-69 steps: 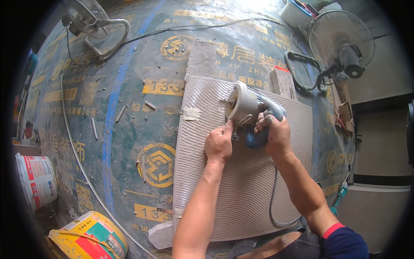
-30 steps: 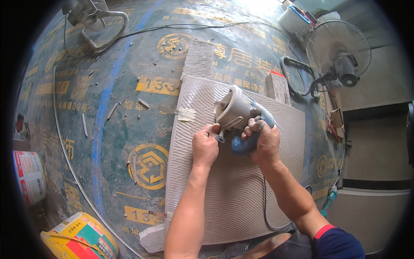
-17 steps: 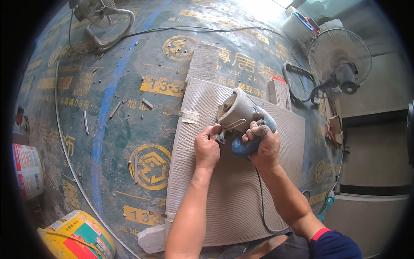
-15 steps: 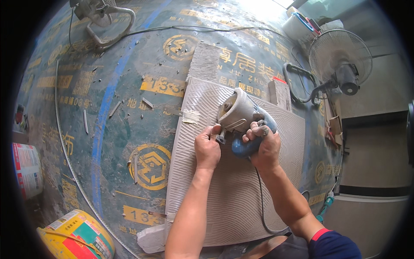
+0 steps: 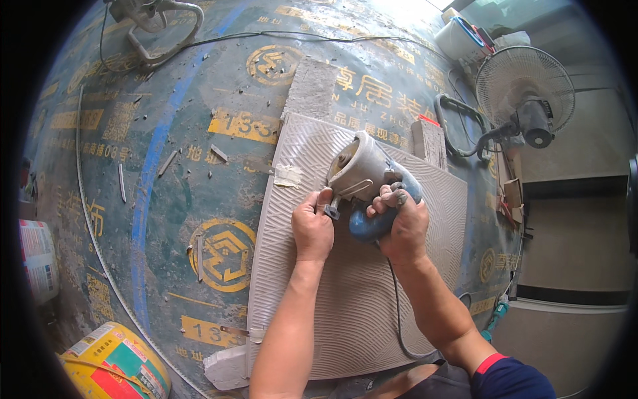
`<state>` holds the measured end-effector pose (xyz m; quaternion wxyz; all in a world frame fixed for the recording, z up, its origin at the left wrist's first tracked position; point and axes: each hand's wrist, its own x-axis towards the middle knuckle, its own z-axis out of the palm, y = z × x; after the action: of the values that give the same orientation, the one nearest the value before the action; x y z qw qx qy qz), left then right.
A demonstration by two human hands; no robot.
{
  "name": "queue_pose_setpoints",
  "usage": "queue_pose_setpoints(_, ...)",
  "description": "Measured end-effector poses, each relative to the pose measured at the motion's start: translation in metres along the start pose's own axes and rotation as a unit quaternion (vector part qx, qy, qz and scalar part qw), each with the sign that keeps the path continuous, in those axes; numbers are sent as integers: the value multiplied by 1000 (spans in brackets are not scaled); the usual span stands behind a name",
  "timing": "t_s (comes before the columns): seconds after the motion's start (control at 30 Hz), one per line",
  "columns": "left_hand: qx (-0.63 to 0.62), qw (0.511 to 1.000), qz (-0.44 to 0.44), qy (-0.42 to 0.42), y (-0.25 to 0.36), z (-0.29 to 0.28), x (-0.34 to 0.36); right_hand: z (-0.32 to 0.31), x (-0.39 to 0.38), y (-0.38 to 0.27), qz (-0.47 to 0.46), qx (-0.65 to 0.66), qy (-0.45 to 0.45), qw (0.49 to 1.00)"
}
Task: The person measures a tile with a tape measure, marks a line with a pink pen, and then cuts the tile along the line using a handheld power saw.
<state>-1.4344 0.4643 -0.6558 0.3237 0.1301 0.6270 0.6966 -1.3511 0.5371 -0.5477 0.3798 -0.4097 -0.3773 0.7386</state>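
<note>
A blue corded stone cutter [image 5: 364,227] with a dusty round metal guard [image 5: 362,178] is held tilted over a large ribbed tile panel [image 5: 332,316]. My right hand [image 5: 407,225] is wrapped round its blue body, with the fingers curled over the top. Beside the guard, my left hand [image 5: 313,226] is closed, thumb and fingers pinching a small metal fitting [image 5: 333,210] on the cutter's lower left. A disc shows dimly inside the guard. The black cord [image 5: 399,316] runs down from the cutter across the panel.
Grey blocks [image 5: 432,143] lie around the panel's edges. A standing fan [image 5: 525,90] is at far right, another metal frame [image 5: 163,33] at far left. A yellow bucket [image 5: 113,362] stands at near left, a white bucket [image 5: 38,259] above it. Debris and a cable [image 5: 292,33] lie on the printed floor covering.
The whole view has shifted slightly, so things appear a little further left. My hands keep the same hold on the stone cutter.
</note>
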Motion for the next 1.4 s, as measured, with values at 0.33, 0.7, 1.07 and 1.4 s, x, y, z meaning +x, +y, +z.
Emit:
queue_pose_setpoints(0.33, 36, 999, 21, -10, 6, -3, 1, 5, 0, -2, 4, -16, 22, 1000)
queue_pose_setpoints(0.7, 84, 996, 13, -13, 22, -2, -5, 0, -4, -8, 9, 6, 25, 1000)
queue_pose_setpoints(1.07, 125, 989, 42, -61, 25, 1, -10, -21, 23, -32, 25, -79, -67, 994)
queue_pose_setpoints(1.4, 220, 975, 16, -38, 27, 10, -11, -22, 35, -33, 34, -108, -63, 991)
